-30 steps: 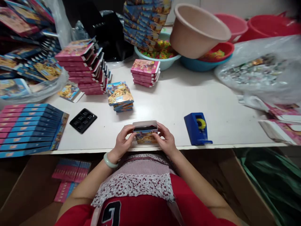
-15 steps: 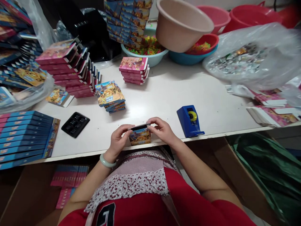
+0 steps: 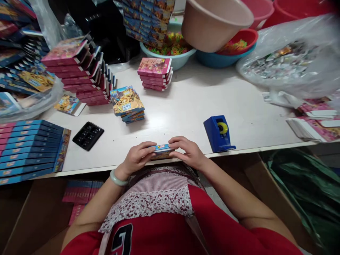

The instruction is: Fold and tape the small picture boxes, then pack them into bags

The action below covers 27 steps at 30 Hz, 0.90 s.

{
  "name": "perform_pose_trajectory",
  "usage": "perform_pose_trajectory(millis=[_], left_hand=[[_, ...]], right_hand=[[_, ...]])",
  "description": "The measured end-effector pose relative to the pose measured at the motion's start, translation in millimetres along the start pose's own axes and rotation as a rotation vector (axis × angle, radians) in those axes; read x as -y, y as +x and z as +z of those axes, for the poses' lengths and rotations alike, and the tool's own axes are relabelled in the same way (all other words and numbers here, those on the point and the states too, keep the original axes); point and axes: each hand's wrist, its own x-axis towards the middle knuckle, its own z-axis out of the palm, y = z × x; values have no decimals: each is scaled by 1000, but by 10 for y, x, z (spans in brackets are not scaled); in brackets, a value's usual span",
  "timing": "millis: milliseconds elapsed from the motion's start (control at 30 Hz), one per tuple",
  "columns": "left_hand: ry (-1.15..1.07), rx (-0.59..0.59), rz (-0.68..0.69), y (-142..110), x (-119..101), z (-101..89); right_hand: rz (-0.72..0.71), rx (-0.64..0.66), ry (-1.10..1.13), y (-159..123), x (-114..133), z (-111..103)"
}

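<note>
A small blue printed box [image 3: 162, 147] stands upright at the table's front edge, its narrow top side facing me. My left hand [image 3: 139, 156] grips its left end between thumb and fingers. At the right end, my right hand [image 3: 187, 151] is closed on the same box. Just right of my hands sits a blue tape dispenser [image 3: 216, 134] with a yellow roll. Beyond my left hand stands a short stack of blue-and-yellow boxes [image 3: 128, 102]. A black tray with dotted black pieces [image 3: 88, 136] lies farther left.
Pink boxes [image 3: 154, 73] are stacked mid-table, with a taller pink stack [image 3: 70, 67] at left. Blue boxes [image 3: 29, 148] line the left front edge. Basins [image 3: 216, 24] stand at the back. A clear plastic bag [image 3: 287, 63] and flat cartons [image 3: 313, 127] lie at right.
The box's raised flap has been folded down, and its top now looks closed. Both hands have stayed on the box's ends. The view has shifted slightly.
</note>
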Motion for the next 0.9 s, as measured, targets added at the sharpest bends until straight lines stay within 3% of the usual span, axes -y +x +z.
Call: perform_pose_trajectory(millis=[133, 300, 367, 467, 567, 667, 767, 900], left_hand=[[-11, -44, -51, -64, 2, 28], [-100, -182, -215, 80, 9, 173], [-78, -266, -214, 143, 19, 270], [-25, -341, -224, 178, 53, 417], [27, -316, -227, 157, 96, 489], [39, -298, -222, 137, 115, 489], [45, -293, -245, 138, 114, 481], [78, -283, -214, 139, 134, 487]], right_hand=[[-48, -57, -45, -75, -89, 116], [86, -154, -22, -63, 1, 141], [154, -216, -32, -176, 14, -18], [297, -341, -214, -499, -27, -433], [511, -449, -529, -841, -75, -893], [684, -440, -695, -1024, -150, -1182], [748, -488, -541, -1079, -267, -1233], [781, -741, 3, -1170, -371, -1073]])
